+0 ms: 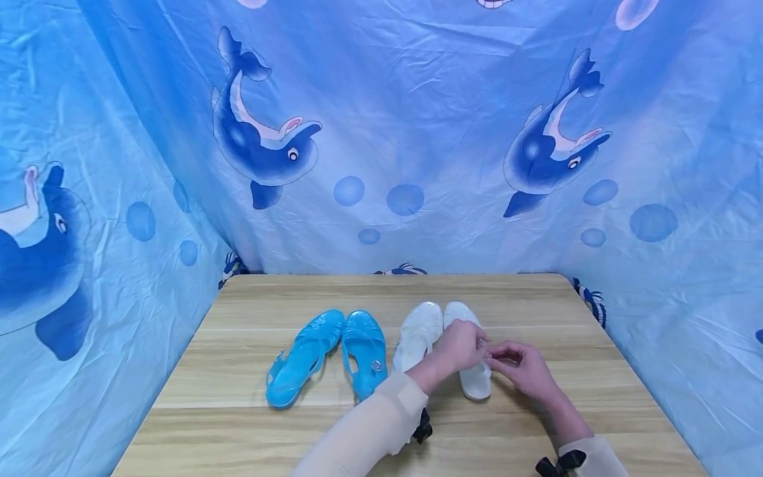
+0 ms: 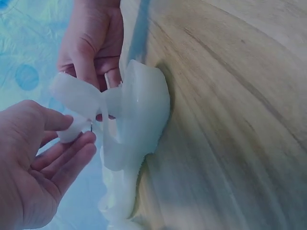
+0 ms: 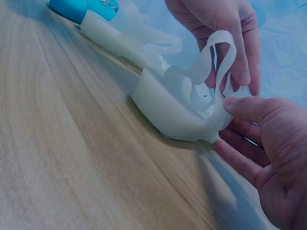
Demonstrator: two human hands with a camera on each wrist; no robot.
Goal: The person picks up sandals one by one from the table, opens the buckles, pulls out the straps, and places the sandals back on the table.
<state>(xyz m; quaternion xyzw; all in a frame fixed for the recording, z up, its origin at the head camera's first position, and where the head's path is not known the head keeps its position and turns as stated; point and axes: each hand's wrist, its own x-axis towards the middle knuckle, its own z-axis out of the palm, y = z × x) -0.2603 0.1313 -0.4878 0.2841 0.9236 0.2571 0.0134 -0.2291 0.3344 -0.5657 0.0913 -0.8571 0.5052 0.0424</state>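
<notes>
Both hands work the ankle strap (image 3: 218,62) of the right-most white sandal (image 1: 471,358), which lies on the worktop (image 1: 238,424) beside its mate. The left hand (image 1: 459,346) and right hand (image 1: 524,368) each pinch a strap end. Judging by this, the strap should stay flat and untwisted, with the sole kept down.

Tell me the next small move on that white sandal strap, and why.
Probably thread the strap into its buckle: both the left hand and the right hand pinch it above the white sandal, and it hangs in a loose, unfastened loop.
</notes>
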